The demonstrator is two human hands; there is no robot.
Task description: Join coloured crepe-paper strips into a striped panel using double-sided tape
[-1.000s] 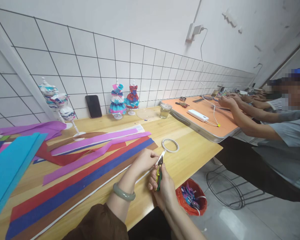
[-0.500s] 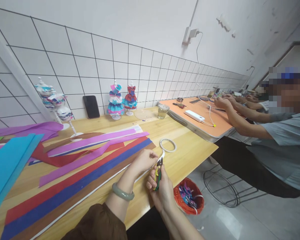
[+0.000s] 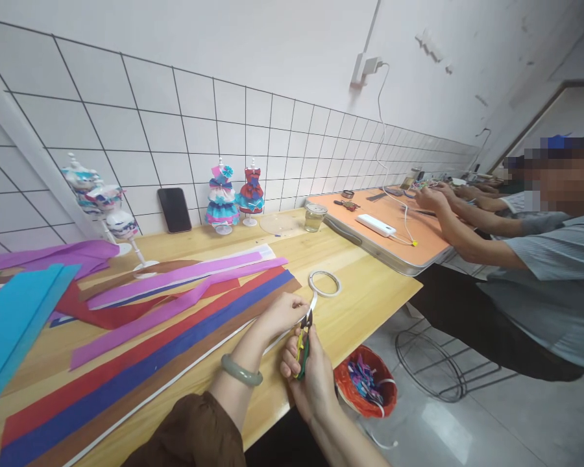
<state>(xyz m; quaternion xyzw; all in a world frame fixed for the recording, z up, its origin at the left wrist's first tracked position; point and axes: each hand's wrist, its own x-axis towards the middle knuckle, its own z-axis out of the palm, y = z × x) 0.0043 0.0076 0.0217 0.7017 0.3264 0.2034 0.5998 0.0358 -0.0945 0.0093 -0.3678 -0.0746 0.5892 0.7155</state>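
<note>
My right hand [image 3: 310, 376] grips small scissors [image 3: 302, 342] with yellow and green handles, their blades at a white tape strip [image 3: 185, 373] that runs along the brown paper band. My left hand [image 3: 279, 312], a pale green bangle on its wrist, pinches that strip just left of the blades. The strip leads to a white tape roll [image 3: 324, 283] lying flat on the wooden table [image 3: 365, 298]. Long red, blue, brown and purple paper strips [image 3: 141, 353] lie side by side under my left forearm.
Small dress mannequins [image 3: 222, 194] and a phone [image 3: 175, 209] stand by the tiled wall. A glass jar [image 3: 315, 216] is at the back. An orange table [image 3: 409, 243] holds a power bank; other people work there. A red bin [image 3: 366, 389] sits below the table edge.
The view has shifted slightly. My hands have stayed at the tape strip, with the scissors drawn a little lower toward me.
</note>
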